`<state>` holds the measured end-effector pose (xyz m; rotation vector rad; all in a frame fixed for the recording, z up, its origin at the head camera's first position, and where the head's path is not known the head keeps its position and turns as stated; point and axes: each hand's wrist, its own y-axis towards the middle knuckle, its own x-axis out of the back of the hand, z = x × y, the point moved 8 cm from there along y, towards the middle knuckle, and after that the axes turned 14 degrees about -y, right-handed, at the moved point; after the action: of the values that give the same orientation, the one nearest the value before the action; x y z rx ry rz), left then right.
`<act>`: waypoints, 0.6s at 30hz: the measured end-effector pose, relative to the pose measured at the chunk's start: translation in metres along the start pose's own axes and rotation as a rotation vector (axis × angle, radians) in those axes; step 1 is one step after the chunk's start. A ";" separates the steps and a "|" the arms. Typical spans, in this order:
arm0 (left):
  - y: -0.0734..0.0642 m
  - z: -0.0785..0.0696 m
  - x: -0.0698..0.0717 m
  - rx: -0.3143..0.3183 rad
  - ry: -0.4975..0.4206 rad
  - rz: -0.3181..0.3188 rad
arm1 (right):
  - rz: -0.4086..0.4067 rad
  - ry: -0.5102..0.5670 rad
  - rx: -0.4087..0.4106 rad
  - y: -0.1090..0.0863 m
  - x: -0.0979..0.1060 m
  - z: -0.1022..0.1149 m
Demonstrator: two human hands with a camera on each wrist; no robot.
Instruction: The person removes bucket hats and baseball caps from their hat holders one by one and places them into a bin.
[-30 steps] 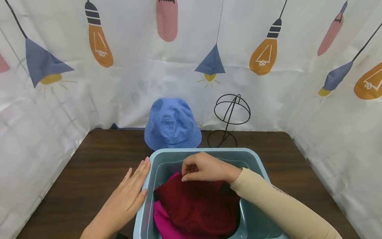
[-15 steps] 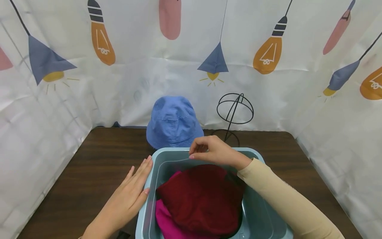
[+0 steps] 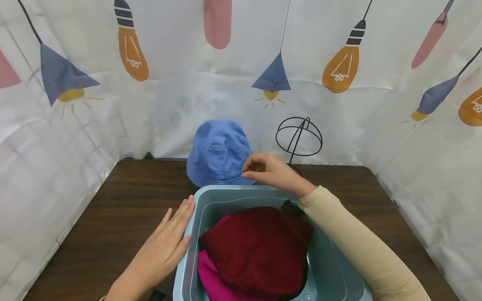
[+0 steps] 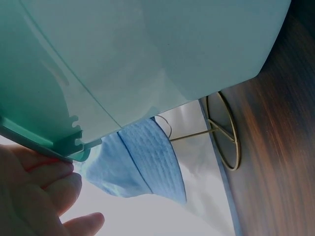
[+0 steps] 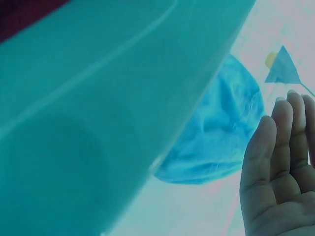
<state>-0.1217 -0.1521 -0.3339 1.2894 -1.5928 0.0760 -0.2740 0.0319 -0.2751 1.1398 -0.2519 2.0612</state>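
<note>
My left hand (image 3: 160,246) lies with straight fingers against the left rim of a light blue plastic basin (image 3: 188,234). In the left wrist view its fingertips touch the basin's edge. Inside the basin a dark red cloth hat (image 3: 260,251) rests over a magenta cloth item (image 3: 214,276). My right hand (image 3: 275,171) hovers over the basin's far rim, fingers loosely bent and holding nothing. Just beyond its fingertips is a blue bucket hat (image 3: 220,154), brim down behind the basin. The right wrist view also has the blue hat (image 5: 216,128), apart from the fingers.
A black wire hat stand (image 3: 299,138) rises at the back of the dark wooden table (image 3: 113,209), its base partly hidden by my right hand. A dark item (image 3: 291,208) pokes out at the back of the basin. White printed cloth (image 3: 169,104) hangs around the table.
My right hand has risen out of the basin, away from the dark red hat, and moved up and forward toward the blue bucket hat. My left hand stays at the rim.
</note>
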 end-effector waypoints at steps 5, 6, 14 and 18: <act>-0.002 0.000 0.000 0.008 -0.001 0.002 | -0.083 -0.058 -0.024 0.016 0.010 -0.006; -0.003 0.000 0.000 0.008 -0.004 0.003 | -0.096 -0.062 -0.030 0.020 0.012 -0.006; -0.006 0.000 0.001 0.007 -0.008 0.010 | -0.169 -0.056 -0.090 0.047 0.027 -0.014; -0.002 0.000 -0.002 0.000 0.009 0.029 | -0.166 -0.024 -0.115 0.052 0.032 -0.019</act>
<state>-0.1204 -0.1519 -0.3361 1.2651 -1.6040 0.0995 -0.3333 0.0217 -0.2517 1.0784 -0.2748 1.8648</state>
